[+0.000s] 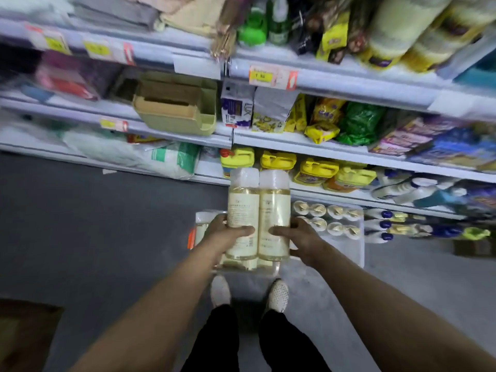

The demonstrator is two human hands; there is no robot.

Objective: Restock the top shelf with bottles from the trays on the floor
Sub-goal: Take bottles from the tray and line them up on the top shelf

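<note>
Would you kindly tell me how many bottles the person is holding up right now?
2 that show clearly: the left bottle in the left hand, the right bottle in the right hand, side by side. More may be hidden beneath them.

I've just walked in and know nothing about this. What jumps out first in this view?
Two tall bottles of pale yellow liquid stand out at the centre, held side by side, the left hand gripping one and the right hand the other. Behind them, bright yellow jugs line the lowest shelf, and a clear tray of capped bottles sits on the floor to the right.
</note>
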